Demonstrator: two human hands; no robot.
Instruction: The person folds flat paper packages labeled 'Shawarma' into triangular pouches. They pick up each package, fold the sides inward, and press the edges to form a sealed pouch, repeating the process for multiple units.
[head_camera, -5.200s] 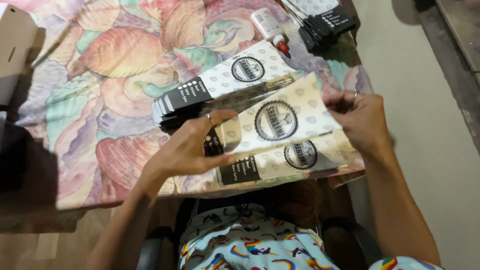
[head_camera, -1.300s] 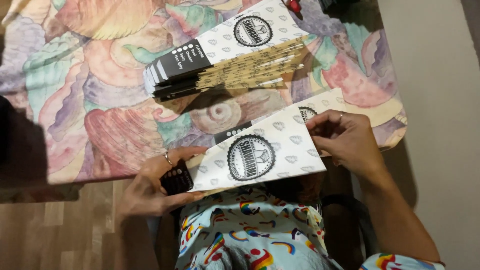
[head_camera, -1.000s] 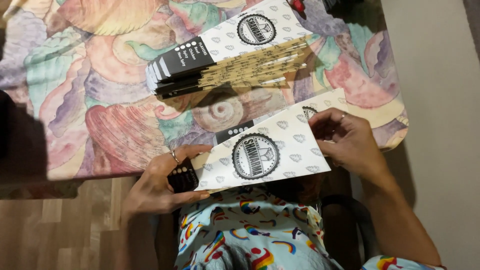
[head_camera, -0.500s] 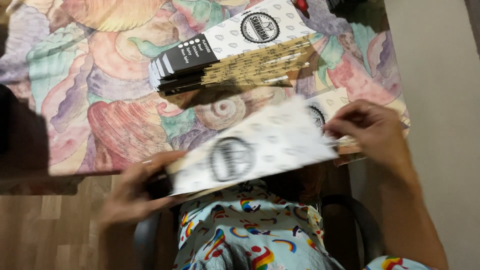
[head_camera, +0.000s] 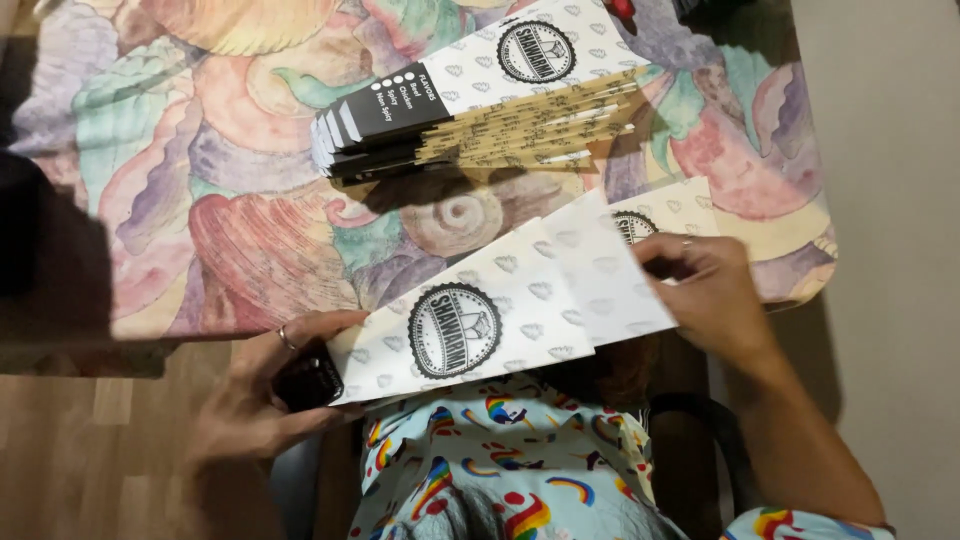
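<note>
Gripped at both ends, a white printed paper sleeve (head_camera: 480, 320) is held over the table edge (head_camera: 150, 325) by left hand (head_camera: 265, 400) and right hand (head_camera: 705, 295); folding appears underway, and a firm crease seems called for beside the finished stack (head_camera: 480, 110).

The left hand (head_camera: 262, 395) sits low at the near left, palm turned inward, its fingers (head_camera: 325, 322) curled shut in a grip, with a ring on one finger. The right hand (head_camera: 705, 295) reaches in from the right on a bare forearm that runs down to the lower right corner, its fingers (head_camera: 665, 245) bent and pinched together, a ring showing there too.
</note>
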